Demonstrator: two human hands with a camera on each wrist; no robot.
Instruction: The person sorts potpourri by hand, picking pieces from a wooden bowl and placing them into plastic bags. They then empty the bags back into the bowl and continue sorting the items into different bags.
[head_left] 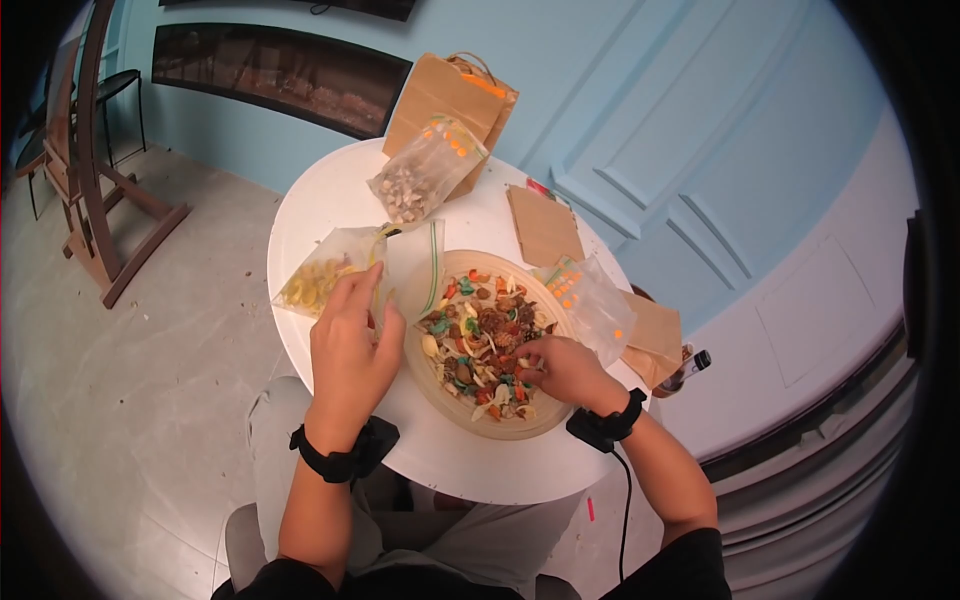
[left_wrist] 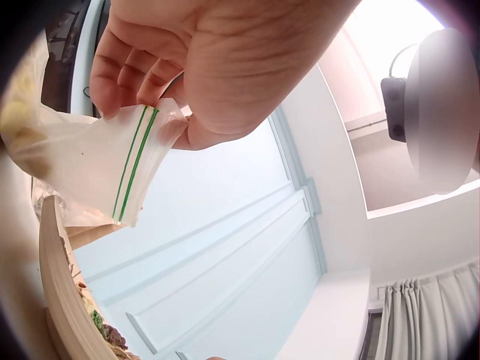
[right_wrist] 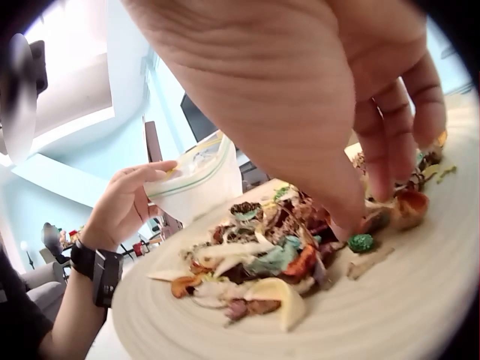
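Observation:
My left hand (head_left: 352,355) (left_wrist: 232,67) (right_wrist: 127,202) pinches the green-striped mouth of a clear zip bag (left_wrist: 97,165) (right_wrist: 196,187) between thumb and fingers. Yellow pieces (head_left: 312,284) lie in that bag, left of the round wooden plate (head_left: 450,400) (right_wrist: 360,330). A mixed heap of dried flowers and pods (head_left: 480,345) (right_wrist: 281,255), in brown, orange, green and cream, covers the plate's middle. Over the heap's right side, my right hand (head_left: 570,370) (right_wrist: 315,97) reaches down, its thumb and curved fingertips closed around small dried pieces. The palm partly hides them.
Behind the plate, a second zip bag (head_left: 410,180) of pale pieces leans on a brown paper bag (head_left: 440,100). Flat brown paper (head_left: 545,225) and an emptied-looking clear bag (head_left: 592,305) lie right of it. A dark-capped bottle (head_left: 690,368) stands by the white table's (head_left: 460,480) right edge.

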